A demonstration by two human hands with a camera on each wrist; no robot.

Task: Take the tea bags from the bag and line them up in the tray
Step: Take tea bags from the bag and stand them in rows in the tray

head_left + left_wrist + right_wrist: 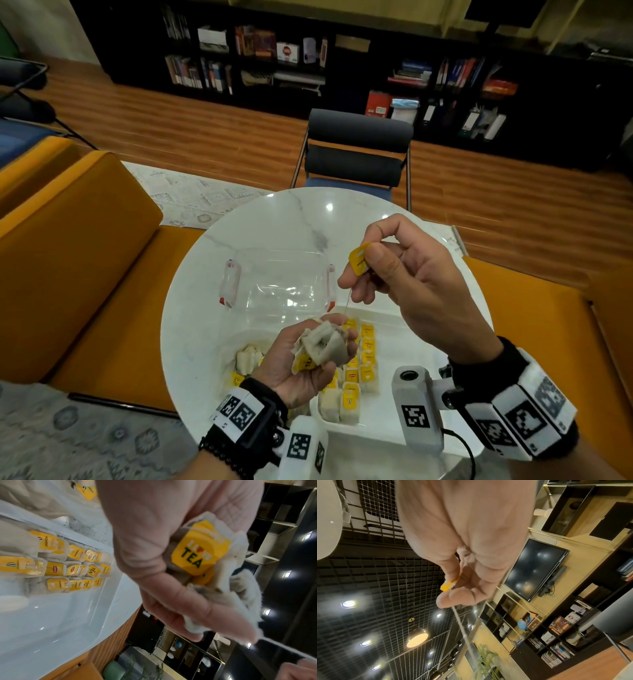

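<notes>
Dark bookshelves (342, 68), wooden floor (205, 137), orange sofa (68, 257), grey chair (356, 150).

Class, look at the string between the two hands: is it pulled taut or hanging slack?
Taut. The string runs straight from the yellow tag pinched by the right hand to the left hand's tea bags.

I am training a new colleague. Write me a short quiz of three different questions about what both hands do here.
1. True or false: the right hand pinches a yellow paper tag.
2. What does the left hand hold? A) a clump of white tea bags B) a spoon
3. Fill in: a thin ___ runs from the tag to the clump.

Key: 1 true; 2 A; 3 string.
</notes>
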